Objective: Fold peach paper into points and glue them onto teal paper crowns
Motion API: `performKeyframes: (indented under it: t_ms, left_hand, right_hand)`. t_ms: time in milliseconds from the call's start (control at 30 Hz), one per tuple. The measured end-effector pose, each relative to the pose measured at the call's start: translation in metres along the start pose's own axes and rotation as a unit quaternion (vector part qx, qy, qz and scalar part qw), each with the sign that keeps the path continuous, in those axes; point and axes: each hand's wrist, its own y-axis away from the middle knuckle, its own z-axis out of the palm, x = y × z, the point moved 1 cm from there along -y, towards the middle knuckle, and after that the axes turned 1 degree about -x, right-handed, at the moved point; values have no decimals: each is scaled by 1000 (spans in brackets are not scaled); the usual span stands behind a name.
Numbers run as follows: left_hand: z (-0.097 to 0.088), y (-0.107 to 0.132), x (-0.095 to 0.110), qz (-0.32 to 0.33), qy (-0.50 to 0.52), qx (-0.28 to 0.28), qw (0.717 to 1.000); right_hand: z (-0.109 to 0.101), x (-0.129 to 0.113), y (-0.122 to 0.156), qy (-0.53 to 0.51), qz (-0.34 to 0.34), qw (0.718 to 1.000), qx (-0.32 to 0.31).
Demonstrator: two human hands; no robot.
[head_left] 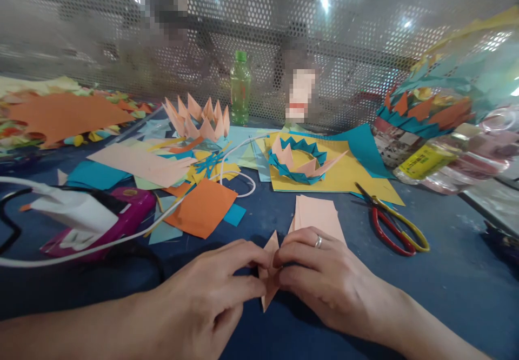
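Observation:
Both my hands meet low in the middle of the dark blue table [441, 273]. My left hand [203, 300] and my right hand [324, 273], which wears a ring, pinch a small folded pink paper piece [270, 273] between their fingertips. Its points stick up and down between the fingers. Just behind the hands lies a small stack of pink paper sheets [318, 215].
Red-and-yellow scissors [395, 225] lie to the right. A half-built teal and pink paper ring [300, 160] sits on yellow paper [352, 179]. Further back stand a pink paper crown [198, 119] and a green bottle [240, 87]. Paper scraps, a white cable [121, 235] and a magenta device [130, 214] crowd the left.

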Motion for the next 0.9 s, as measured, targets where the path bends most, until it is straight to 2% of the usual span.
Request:
performKeyframes:
  t_ms: [133, 333, 500, 700, 900]
  left_hand:
    - [0, 3, -1, 71, -89, -20, 993]
    - [0, 13, -3, 142, -187, -39, 971]
    - [1, 19, -3, 144, -214, -27, 966]
    - [3, 26, -8, 146, -219, -19, 965]
    - [1, 23, -8, 164, -222, -20, 961]
  right_hand:
    - [1, 3, 0, -45, 9, 999, 9]
    - [4, 13, 2, -148, 38, 988, 4]
    - [8, 13, -2, -184, 84, 979, 12]
    - [12, 4, -4, -164, 184, 969, -3]
    - [15, 0, -2, -149, 207, 967, -4]
